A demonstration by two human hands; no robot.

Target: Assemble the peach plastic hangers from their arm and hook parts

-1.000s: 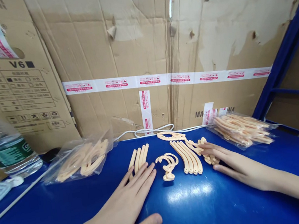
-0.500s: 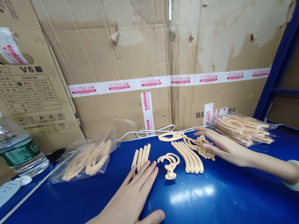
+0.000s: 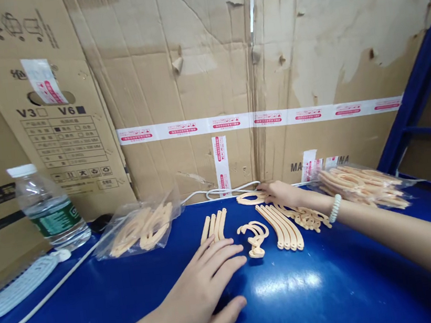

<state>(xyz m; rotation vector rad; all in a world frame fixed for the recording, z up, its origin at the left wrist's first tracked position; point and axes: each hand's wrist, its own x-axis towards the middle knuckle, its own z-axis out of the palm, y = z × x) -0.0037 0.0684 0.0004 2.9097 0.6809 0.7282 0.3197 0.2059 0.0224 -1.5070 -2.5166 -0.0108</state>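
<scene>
My left hand [image 3: 207,295] lies spread above the blue table, its fingertips at the near ends of several straight beige strips [image 3: 218,224]. My right hand [image 3: 283,194] reaches to the back, with its fingers curled on the right end of a flat oval beige piece [image 3: 246,198]. Under that wrist lies a cluster of small curly beige pieces [image 3: 308,218], partly hidden by the arm. Between the hands are a few curved hook-shaped pieces [image 3: 255,241] stacked together. To their right sits a row of several gently curved beige strips [image 3: 284,229].
Clear bags of beige pieces lie at left [image 3: 145,229] and right [image 3: 361,184]. A water bottle [image 3: 53,214], a pale blue ribbed object [image 3: 21,287] and a white cable [image 3: 53,289] are on the left. Cardboard [image 3: 173,82] walls the back; a blue frame [image 3: 409,99] stands right.
My right hand has moved left and farther back, from over the curly pieces to the oval piece. My left hand stays near the strips. The view has shifted slightly left.
</scene>
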